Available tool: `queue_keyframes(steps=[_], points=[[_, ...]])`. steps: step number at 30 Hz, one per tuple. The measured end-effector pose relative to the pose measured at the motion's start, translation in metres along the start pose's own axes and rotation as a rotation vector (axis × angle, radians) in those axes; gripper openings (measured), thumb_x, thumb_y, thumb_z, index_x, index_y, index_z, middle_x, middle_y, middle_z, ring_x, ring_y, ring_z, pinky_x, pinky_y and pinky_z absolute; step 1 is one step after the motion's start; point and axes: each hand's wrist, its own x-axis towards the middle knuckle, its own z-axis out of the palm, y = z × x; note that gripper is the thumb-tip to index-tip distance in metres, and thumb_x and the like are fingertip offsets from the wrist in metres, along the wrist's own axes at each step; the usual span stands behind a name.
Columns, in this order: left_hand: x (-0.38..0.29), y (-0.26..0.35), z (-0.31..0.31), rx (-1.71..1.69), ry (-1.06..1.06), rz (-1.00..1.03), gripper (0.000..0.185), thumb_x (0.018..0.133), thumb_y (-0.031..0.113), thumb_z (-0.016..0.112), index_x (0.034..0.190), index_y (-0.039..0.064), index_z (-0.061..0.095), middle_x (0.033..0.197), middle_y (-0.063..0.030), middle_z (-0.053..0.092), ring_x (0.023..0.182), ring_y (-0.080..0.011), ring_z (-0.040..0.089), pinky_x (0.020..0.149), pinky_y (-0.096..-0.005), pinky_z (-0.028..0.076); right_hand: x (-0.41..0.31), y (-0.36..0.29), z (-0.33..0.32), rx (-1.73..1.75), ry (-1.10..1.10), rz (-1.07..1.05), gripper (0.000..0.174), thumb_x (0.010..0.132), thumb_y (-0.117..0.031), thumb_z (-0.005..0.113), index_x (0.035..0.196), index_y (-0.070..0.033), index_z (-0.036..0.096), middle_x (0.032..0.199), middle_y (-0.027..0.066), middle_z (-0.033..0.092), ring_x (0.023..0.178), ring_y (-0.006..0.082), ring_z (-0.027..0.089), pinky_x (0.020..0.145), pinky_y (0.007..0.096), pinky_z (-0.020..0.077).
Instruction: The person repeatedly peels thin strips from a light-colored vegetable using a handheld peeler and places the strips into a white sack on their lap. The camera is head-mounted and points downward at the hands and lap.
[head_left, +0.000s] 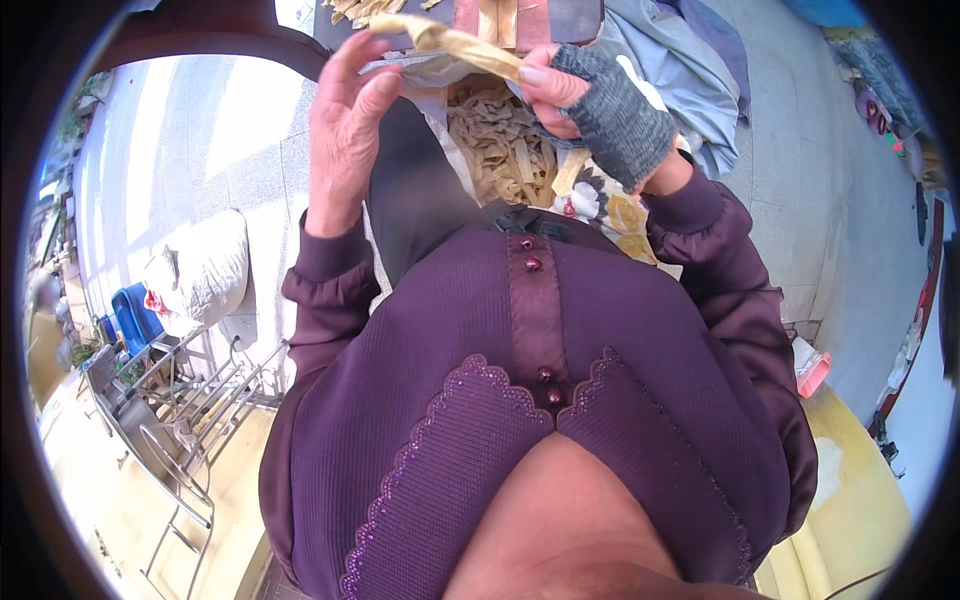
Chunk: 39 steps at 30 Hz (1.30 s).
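Note:
A pale yellow, twisted strip (465, 49), perhaps dried husk or bean curd, stretches between my hands. Its right end is pinched between the thumb and fingers of my right hand (585, 97), which wears a grey knitted fingerless glove. My bare left hand (352, 112) is raised at the strip's left end with thumb and fingers apart; whether a fingertip touches the strip cannot be told. Below lies a heap of similar curled strips (502, 142) in a lined container between my legs. More strips (367, 10) rest on a dark surface at the top.
Behind my right hand lies a grey-blue cloth (675, 82). A flowered cloth (615, 217) covers part of my lap. On the left are a white sack (206, 270), a blue plastic chair or tub (136, 319) and a metal rack (187, 427). A pink container (814, 373) stands at right.

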Motion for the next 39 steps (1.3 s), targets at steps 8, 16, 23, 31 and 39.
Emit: queue_keyframes(steps=[8,16,23,31,39], points=[[-0.005,-0.040,0.051,-0.716,-0.071,-0.345,0.035,0.100,0.028,0.033,0.100,0.000,0.053,0.111,-0.0157,0.057,0.091,-0.0218,0.057,0.086,-0.0344,0.044,0.029,0.070,0.025,0.428,0.032,0.185,0.020,0.090,-0.027,0.056,0.088,-0.007,0.053,0.061,-0.0006,0.045,0.049,0.0081,0.042,0.044,0.0196,0.0336],[-0.001,-0.067,0.043,-0.501,0.115,-0.266,0.027,0.098,0.025,0.043,0.082,0.004,0.048,0.065,-0.0002,0.046,0.064,-0.0122,0.048,0.065,-0.0278,0.044,0.003,0.073,0.003,-0.583,0.139,-0.025,0.022,0.087,-0.024,0.062,0.092,-0.003,0.058,0.065,-0.0025,0.051,0.053,0.0042,0.046,0.049,0.0192,0.0389],[-0.012,-0.069,0.063,-0.033,-0.184,0.035,0.023,0.094,0.020,0.046,0.101,-0.001,0.055,0.086,-0.0050,0.060,0.079,-0.0173,0.056,0.073,-0.0296,0.044,0.013,0.051,0.008,-0.645,0.374,-0.584,0.017,0.082,-0.019,0.064,0.092,-0.005,0.065,0.076,0.0077,0.061,0.069,0.0182,0.060,0.064,0.0283,0.0478],[-0.021,-0.022,0.052,0.713,-0.384,0.138,0.021,0.087,0.011,0.044,0.100,0.003,0.059,0.094,-0.0186,0.060,0.088,-0.0361,0.057,0.079,-0.0400,0.046,0.020,0.071,0.001,-1.265,0.403,-0.904,0.016,0.082,-0.017,0.058,0.095,-0.009,0.062,0.086,0.0067,0.062,0.083,0.0272,0.059,0.073,0.0360,0.0476],[-0.021,-0.049,0.069,0.025,0.164,0.344,0.020,0.083,-0.002,0.057,0.102,0.001,0.058,0.096,-0.0074,0.057,0.084,-0.0148,0.057,0.075,-0.0248,0.046,0.029,0.059,0.015,0.122,0.342,-0.112,0.023,0.087,-0.026,0.064,0.085,-0.003,0.060,0.070,-0.0002,0.056,0.053,0.0053,0.051,0.049,0.0170,0.0409]])
